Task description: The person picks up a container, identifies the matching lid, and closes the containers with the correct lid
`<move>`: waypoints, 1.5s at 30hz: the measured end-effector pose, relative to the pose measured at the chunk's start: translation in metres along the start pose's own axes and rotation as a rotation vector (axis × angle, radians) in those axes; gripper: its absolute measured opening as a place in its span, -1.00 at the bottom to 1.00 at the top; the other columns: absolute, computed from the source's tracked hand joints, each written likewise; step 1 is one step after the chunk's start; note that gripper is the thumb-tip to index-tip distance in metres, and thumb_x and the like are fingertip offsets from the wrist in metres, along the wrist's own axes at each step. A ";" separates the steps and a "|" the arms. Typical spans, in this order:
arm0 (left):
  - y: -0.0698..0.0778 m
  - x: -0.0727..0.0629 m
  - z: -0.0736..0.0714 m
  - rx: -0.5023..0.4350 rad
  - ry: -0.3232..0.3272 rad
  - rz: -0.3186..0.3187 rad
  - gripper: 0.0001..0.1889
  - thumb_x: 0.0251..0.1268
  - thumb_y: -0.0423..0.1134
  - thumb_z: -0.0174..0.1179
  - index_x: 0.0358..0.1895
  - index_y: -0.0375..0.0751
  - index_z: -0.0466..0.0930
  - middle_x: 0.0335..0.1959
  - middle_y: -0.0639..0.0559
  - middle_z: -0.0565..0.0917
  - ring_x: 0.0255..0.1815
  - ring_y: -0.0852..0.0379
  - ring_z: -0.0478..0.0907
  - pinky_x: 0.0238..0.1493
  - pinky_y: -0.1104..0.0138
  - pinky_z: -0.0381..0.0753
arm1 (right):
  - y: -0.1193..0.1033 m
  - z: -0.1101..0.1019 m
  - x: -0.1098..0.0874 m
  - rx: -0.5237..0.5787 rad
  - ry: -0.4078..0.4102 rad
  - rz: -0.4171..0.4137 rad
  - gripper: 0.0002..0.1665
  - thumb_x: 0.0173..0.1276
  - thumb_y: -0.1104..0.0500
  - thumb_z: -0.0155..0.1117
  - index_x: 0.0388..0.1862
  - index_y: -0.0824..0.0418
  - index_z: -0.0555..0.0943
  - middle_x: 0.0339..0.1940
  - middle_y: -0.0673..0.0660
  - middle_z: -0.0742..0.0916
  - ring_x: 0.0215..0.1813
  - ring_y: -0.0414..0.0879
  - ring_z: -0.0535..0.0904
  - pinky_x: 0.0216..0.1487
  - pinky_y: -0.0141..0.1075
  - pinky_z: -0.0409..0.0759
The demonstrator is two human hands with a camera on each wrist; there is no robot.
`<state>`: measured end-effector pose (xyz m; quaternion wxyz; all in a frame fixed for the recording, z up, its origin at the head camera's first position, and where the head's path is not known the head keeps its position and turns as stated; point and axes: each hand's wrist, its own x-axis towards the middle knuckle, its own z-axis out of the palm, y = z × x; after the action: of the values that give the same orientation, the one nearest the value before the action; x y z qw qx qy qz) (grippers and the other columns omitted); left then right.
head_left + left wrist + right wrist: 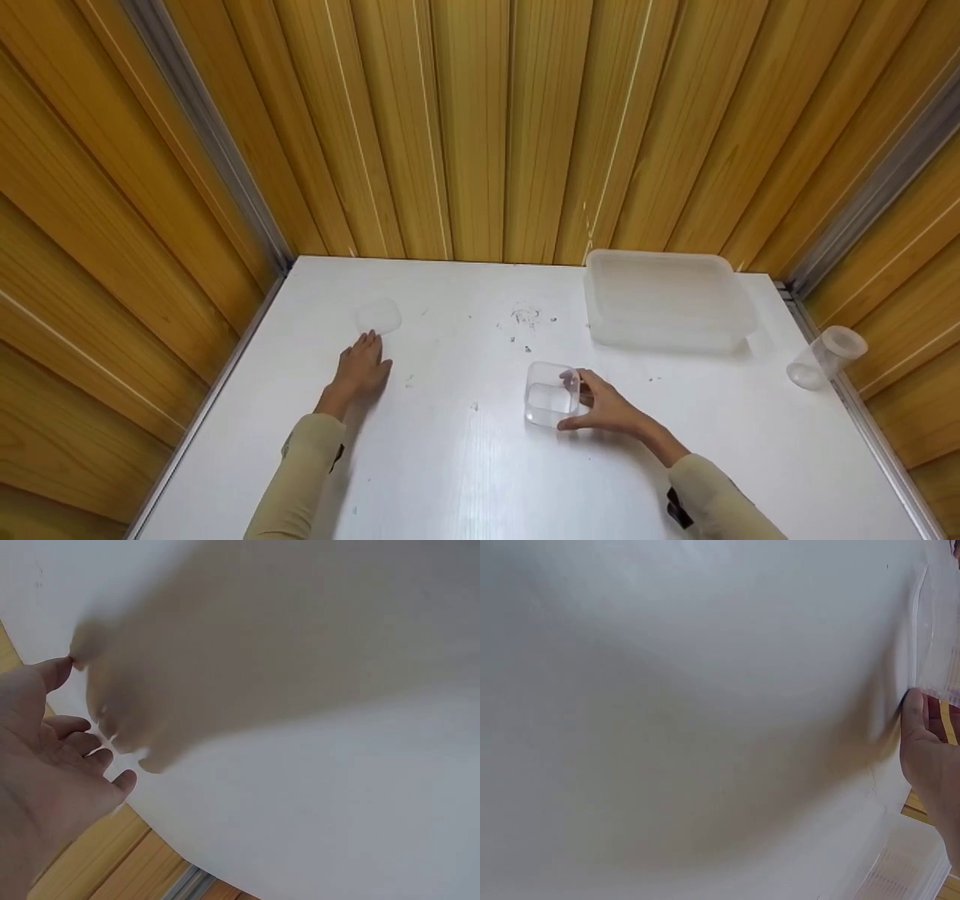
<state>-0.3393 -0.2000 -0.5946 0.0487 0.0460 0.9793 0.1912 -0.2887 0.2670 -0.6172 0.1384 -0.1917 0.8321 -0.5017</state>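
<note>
Basically, the right hand (604,409) gripped the small clear tub (553,394) from its right side, thumb near and fingers far; the tub stood upright on the white surface (465,465), mid-right, just in front of the big lidded box (664,300); the left hand (362,367) lay flat and released, fingers straight, fingertips just short of the small clear lid (379,316) at far left; judgement: the lid was the piece to fetch, so slide the fingers on top and pinch its edge, since a flat lid on a flat surface gives no purchase underneath; keep the tub pinned and level; thin walls likely flex, so grip low and lightly; a jar (825,358) lay on its side at the right edge, well apart.
</note>
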 end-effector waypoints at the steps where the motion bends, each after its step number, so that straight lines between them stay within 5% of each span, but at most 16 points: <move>1: 0.003 0.000 0.000 0.004 0.002 0.014 -0.35 0.56 -0.19 0.01 0.52 -0.56 0.13 0.60 -0.44 0.12 0.65 -0.37 0.01 0.60 -0.25 0.02 | -0.001 0.000 0.001 -0.002 0.005 0.008 0.08 -0.01 0.06 0.73 0.42 0.31 0.34 0.38 0.39 0.50 0.41 0.37 0.47 0.47 0.07 0.44; 11: 0.027 -0.011 0.013 0.041 0.000 0.210 -0.42 0.53 -0.22 0.11 0.46 -0.50 0.30 0.54 -0.39 0.30 0.60 -0.32 0.19 0.51 -0.27 0.23 | -0.001 0.000 0.001 -0.011 0.012 0.038 0.11 0.01 0.06 0.72 0.45 0.31 0.31 0.39 0.36 0.49 0.41 0.33 0.48 0.50 0.08 0.40; 27: 0.066 -0.039 0.027 -0.016 -0.078 0.366 -0.63 0.51 -0.25 0.15 0.25 -0.37 0.57 0.46 -0.30 0.46 0.54 -0.25 0.34 0.50 -0.12 0.36 | -0.004 0.008 0.001 -0.080 0.049 0.046 0.11 -0.01 -0.02 0.72 0.44 0.27 0.33 0.34 0.31 0.56 0.34 0.26 0.54 0.47 0.17 0.42; 34: 0.074 -0.042 0.029 -0.046 0.001 0.463 -0.79 0.42 -0.33 0.21 -0.02 -0.36 0.72 0.25 -0.35 0.64 0.35 -0.33 0.54 0.28 -0.21 0.55 | -0.004 0.006 -0.001 -0.080 0.037 0.062 0.12 0.00 -0.03 0.71 0.46 0.26 0.32 0.38 0.33 0.53 0.40 0.32 0.50 0.48 0.15 0.41; 39: 0.077 -0.037 0.028 -0.086 0.066 0.388 -0.82 0.42 -0.38 0.21 -0.05 -0.37 0.73 0.09 -0.31 0.71 0.19 -0.29 0.62 0.19 -0.14 0.63 | -0.005 0.005 -0.001 -0.029 -0.001 0.058 0.19 0.06 0.02 0.69 0.53 0.32 0.22 0.46 0.39 0.43 0.49 0.38 0.39 0.53 0.12 0.34; 45: 0.075 -0.022 0.029 -0.283 0.166 0.115 -0.82 0.37 -0.46 0.18 -0.08 -0.47 0.70 -0.18 -0.25 0.73 -0.14 -0.13 0.71 -0.09 0.09 0.74 | -0.008 0.010 -0.003 0.020 -0.024 0.073 0.31 0.14 0.03 0.63 0.64 0.33 0.00 0.56 0.41 0.33 0.57 0.38 0.27 0.61 0.12 0.19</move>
<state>-0.3088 -0.1227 -0.5913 -0.0374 0.0789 0.9389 0.3329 -0.2806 0.2572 -0.6144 0.1687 -0.1660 0.8316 -0.5025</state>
